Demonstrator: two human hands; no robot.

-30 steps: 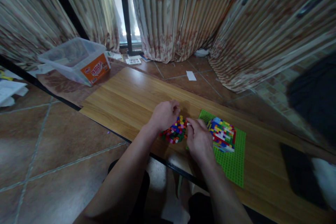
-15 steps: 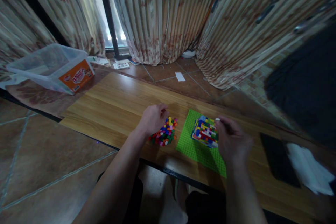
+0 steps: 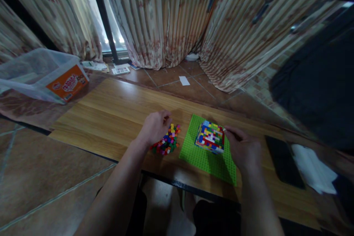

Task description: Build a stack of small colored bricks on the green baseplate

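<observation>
A block built of many-coloured toy bricks point(image 3: 211, 137) stands on a green studded baseplate point(image 3: 203, 162). At its upper right edge is my right hand point(image 3: 243, 147), thumb and forefinger pinched on a small white toy brick point(image 3: 225, 130). My left hand point(image 3: 156, 126) hovers at the upper left of a heap of loose coloured bricks point(image 3: 168, 143), covering part of it. Its fingers are curled together, and whatever may be between them is hidden.
The wooden tabletop point(image 3: 110, 110) carries a black flat object point(image 3: 283, 162) and white tissue-like sheets point(image 3: 312, 166) at right. A clear plastic bin point(image 3: 41, 70) with an orange label stands at left. Patterned curtains point(image 3: 171, 25) hang behind. A large dark shape point(image 3: 318, 81) fills the upper right.
My right hand has moved from beside the loose bricks to the built block's right edge, carrying the white brick. My left hand stays by the heap. The camera view has shifted right.
</observation>
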